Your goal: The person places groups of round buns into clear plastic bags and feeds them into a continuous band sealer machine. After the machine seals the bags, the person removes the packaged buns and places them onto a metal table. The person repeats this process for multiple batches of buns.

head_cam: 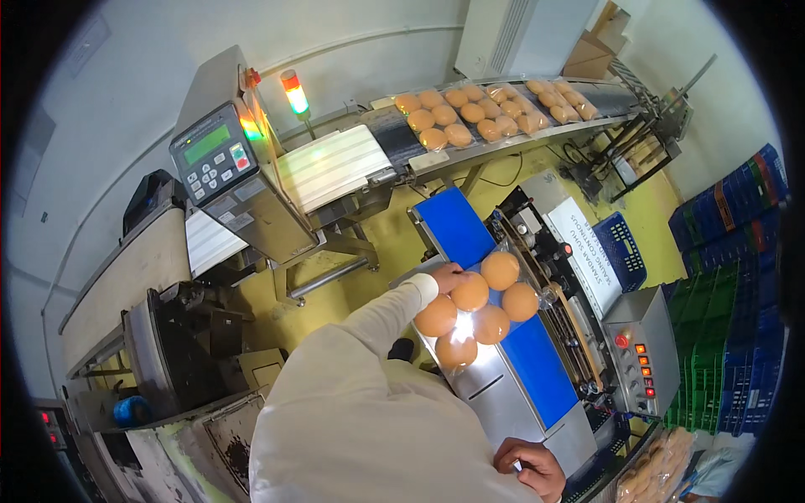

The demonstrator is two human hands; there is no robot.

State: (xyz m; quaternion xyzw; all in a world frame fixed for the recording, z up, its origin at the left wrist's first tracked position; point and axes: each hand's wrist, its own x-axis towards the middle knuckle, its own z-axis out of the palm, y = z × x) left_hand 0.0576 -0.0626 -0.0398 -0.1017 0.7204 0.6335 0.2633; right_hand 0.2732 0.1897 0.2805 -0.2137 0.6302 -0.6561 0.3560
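A clear plastic bag of several round buns [490, 324] lies over the blue belt [541, 371] and the metal side table of a continuous band sealer [582, 251]. My left hand [448, 278] touches the bag at its upper left corner, beside a bun. The bag's right edge is at the sealer's band. Near the lower edge of the view, my right hand [531, 466] is by my body with its fingers curled; whether it holds the small pale thing between them is unclear.
Several bagged buns [490, 110] lie on a conveyor [434, 162] at the back. A control box [217, 157] and lit signal tower [294, 91] stand left of it. Stacked green and blue crates [701, 339] stand right. More bagged buns [654, 468] are lower right, near a person's sleeve [720, 471].
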